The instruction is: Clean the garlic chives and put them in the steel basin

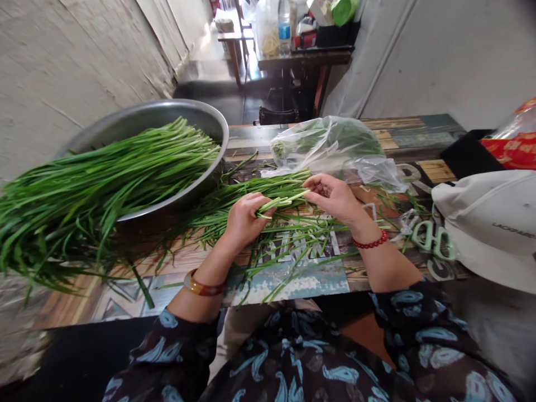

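My left hand (248, 219) is closed around a small bunch of green stalks (285, 202), whose pale ends point right. At those ends, the thumb and fingertips of my right hand (329, 195) pinch a pale stalk. Beneath both hands, loose green stalks (218, 215) lie spread over the patterned wooden table (301, 279), with trimmed bits scattered among them. A large metal basin (224, 134) at the left holds a thick heap of long green leaves (125, 162) that hangs over its near side.
Behind my right hand lies a clear plastic bag (335, 142) with greens inside. Green-handled scissors (433, 240) and a white cap (488, 218) are at the right, near a red package (513, 148). Farther back, another table (305, 58) carries a bottle (284, 30).
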The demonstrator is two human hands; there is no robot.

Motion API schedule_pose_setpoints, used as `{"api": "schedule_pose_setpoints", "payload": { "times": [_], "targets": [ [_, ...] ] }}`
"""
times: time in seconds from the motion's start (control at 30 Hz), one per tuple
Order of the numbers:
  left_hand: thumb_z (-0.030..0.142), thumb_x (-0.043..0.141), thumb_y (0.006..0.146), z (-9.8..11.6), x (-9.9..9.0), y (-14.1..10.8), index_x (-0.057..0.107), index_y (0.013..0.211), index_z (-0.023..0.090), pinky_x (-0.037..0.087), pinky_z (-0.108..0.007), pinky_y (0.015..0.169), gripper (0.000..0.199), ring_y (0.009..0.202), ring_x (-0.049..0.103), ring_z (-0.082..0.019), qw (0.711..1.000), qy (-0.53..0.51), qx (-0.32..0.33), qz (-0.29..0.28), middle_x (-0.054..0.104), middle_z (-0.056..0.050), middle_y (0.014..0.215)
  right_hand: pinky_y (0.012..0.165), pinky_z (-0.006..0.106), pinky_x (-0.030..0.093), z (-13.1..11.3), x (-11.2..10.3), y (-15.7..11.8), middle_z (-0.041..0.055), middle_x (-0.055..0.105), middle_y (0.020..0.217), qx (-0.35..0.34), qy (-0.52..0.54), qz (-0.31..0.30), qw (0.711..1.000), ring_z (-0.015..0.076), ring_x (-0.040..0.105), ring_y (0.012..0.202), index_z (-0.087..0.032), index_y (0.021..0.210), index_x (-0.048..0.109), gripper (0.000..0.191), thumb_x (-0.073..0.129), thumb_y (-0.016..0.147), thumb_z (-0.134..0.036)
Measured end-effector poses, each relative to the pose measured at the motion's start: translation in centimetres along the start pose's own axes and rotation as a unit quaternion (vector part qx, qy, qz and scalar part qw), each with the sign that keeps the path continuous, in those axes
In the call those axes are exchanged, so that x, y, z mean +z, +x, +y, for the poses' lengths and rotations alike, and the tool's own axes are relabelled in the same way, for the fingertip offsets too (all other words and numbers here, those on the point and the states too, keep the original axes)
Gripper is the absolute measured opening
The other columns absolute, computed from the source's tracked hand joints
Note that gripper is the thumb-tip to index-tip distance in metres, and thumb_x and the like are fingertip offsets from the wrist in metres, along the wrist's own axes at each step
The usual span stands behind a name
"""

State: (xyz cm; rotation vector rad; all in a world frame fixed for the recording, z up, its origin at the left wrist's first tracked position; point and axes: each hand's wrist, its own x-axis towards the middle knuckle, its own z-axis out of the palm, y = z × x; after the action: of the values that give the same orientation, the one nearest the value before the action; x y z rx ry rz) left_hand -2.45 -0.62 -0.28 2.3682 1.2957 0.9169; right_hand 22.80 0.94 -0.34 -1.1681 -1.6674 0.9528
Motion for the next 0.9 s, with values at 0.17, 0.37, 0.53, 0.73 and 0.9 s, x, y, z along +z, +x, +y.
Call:
{"api": "schedule_pose_setpoints", "payload": {
  "times": [0.17,0.37,0.53,0.73,0.9],
  "targets": [
    [0.028,0.059,0.094,0.0,0.2,-0.1,0.075,0.085,0.018,0.043,-0.029,0.070,0.021,0.075,0.060,-0.018,1.000,-0.014,0.010,0.002,0.071,-0.007,0.084,0.066,0.029,0.049,0.1,1.1,-0.1,0.0029,0.073,0.078,-0.043,-0.013,0.028,0.999,0.0149,0.062,0.069,-0.019,0.080,0.074,0.013,0.072,0.080,-0.032],
    [0.029,0.058,0.095,0.1,0.4,-0.2,0.076,0.105,0.020,0.043,-0.031,0.075,0.022,0.081,0.059,-0.019,0.997,-0.004,0.065,-0.037,0.075,-0.006,0.092,0.062,0.027,0.049,-0.7,3.1,-0.8,0.0026,0.075,0.077,-0.075,0.033,-0.028,0.996,0.0142,0.063,0.067,-0.020,0.082,0.078,0.011,0.074,0.080,-0.030],
    [0.029,0.054,0.097,0.2,0.1,0.0,0.072,0.092,0.018,0.039,-0.032,0.072,0.022,0.073,0.052,-0.019,0.995,0.026,0.070,-0.061,0.071,-0.005,0.078,0.070,0.027,0.052,0.2,2.0,-0.2,0.0018,0.076,0.082,0.002,0.102,0.035,0.994,0.0136,0.066,0.073,-0.021,0.089,0.077,0.018,0.072,0.085,-0.037],
    [0.036,0.045,0.100,0.4,-0.2,0.1,0.060,0.077,0.018,0.039,-0.028,0.066,0.033,0.065,0.051,-0.014,0.989,-0.131,-0.062,0.028,0.057,0.000,0.066,0.070,0.028,0.051,2.2,-0.8,1.0,0.0014,0.072,0.081,0.000,0.045,0.167,0.985,0.0139,0.064,0.073,-0.020,0.090,0.074,0.016,0.068,0.086,-0.035],
    [0.040,0.053,0.095,0.3,0.1,0.2,0.064,0.086,0.017,0.038,-0.025,0.060,0.028,0.061,0.047,-0.012,0.968,-0.205,-0.122,0.072,0.054,0.002,0.065,0.070,0.031,0.048,2.3,-0.9,0.6,0.0037,0.070,0.082,-0.061,-0.162,0.070,0.982,0.0165,0.061,0.073,-0.019,0.085,0.075,0.009,0.068,0.084,-0.026]
  ]
}}
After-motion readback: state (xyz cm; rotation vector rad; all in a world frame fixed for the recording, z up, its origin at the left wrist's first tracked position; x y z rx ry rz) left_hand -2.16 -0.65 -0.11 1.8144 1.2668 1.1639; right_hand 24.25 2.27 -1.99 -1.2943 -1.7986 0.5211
